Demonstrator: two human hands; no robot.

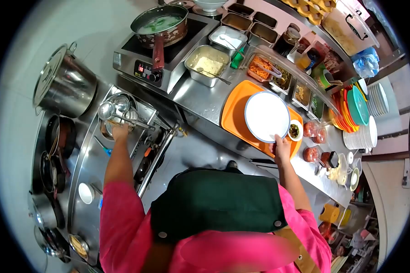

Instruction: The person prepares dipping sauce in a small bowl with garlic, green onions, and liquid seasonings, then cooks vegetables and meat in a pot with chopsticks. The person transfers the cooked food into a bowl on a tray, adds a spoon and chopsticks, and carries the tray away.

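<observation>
My right hand point(281, 148) grips the near rim of a white plate point(267, 117) with a blue edge, over an orange tray point(232, 109). Beside the plate sits a small white bowl point(295, 131) with a dark green and brown filling. On the left, my left hand point(120, 131) reaches into a steel pot holding ladles point(106, 110); its fingers are partly hidden, and what they touch is too small to make out.
A pan point(159, 27) with greenish contents stands on an induction cooker point(146, 68). Nearby are a steel container of pale food point(207, 65), a large stockpot point(68, 84), a white cup point(86, 193), and stacked plates point(361, 134).
</observation>
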